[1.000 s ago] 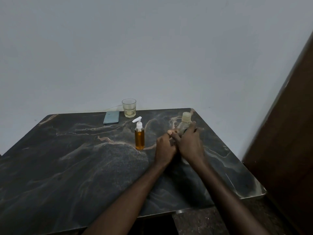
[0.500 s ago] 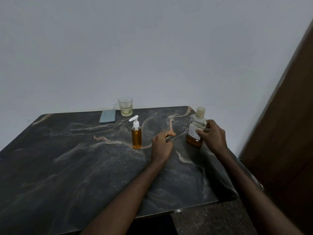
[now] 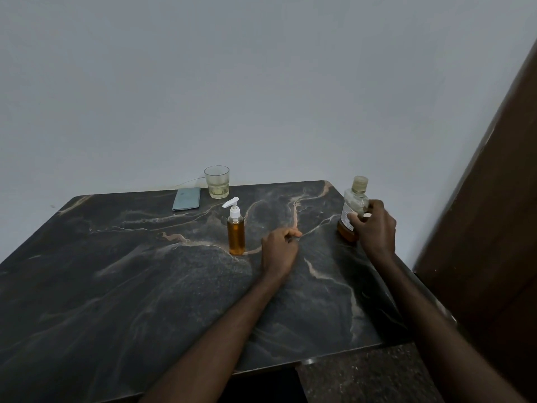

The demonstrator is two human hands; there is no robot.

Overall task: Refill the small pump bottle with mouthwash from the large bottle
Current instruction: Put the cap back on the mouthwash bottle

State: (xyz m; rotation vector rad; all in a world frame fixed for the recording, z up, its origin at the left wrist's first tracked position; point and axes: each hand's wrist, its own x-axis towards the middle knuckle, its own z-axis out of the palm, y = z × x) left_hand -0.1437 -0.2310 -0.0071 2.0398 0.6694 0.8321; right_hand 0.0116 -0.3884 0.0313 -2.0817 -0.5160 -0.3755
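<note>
A dark, glossy marble tabletop [image 3: 116, 286] with pale, rust-tinged veins carries a slim clear plastic pump bottle [image 3: 236, 232] with a white pump head, standing upright and nearly full of amber liquid. Near the right edge stands the large clear bottle [image 3: 352, 210] with a pale cap and white label, amber liquid low in its base. The right hand [image 3: 374, 228] is wrapped around it. The left hand [image 3: 279, 251] rests loosely curled on the stone, holding nothing, just beside the pump bottle. At the far edge sit a ribbed drinking glass [image 3: 216, 181] and a flat grey-blue phone [image 3: 186, 199].
</note>
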